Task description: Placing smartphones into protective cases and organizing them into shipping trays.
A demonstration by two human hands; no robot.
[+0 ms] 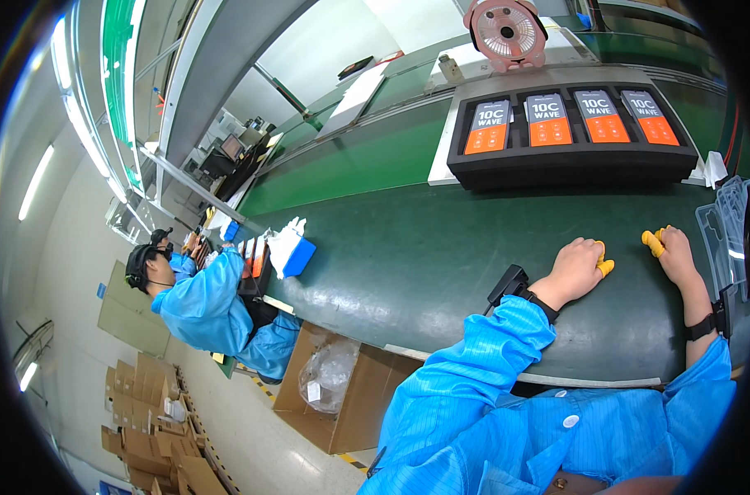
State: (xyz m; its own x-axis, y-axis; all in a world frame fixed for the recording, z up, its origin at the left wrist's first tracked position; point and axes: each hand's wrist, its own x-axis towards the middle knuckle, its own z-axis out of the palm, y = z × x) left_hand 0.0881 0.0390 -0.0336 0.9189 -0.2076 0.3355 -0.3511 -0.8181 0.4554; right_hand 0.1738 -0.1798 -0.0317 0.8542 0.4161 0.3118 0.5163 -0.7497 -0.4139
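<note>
My left hand (pixel 577 268) rests on the dark green work surface (pixel 408 256), its fingers curled in and yellow finger cots on the tips. To its right, my right hand (pixel 679 254) also lies with bent fingers, the yellow cots turned toward the left hand. Nothing shows in either hand, and a gap separates them. Beyond them sits a black foam tray (pixel 573 172) on a light board, with several flat grey-and-orange packages (pixel 548 120) standing in a row in its slots. Each of my wrists wears a black strap with a small device.
A pink fan (pixel 507 33) stands behind the tray. Clear plastic bins (pixel 726 227) are at the right edge. Below the bench's front edge, a cardboard box (pixel 350 396) holds clear plastic bags. A co-worker in blue (pixel 214 297) sits farther left, near a blue bin (pixel 299 257).
</note>
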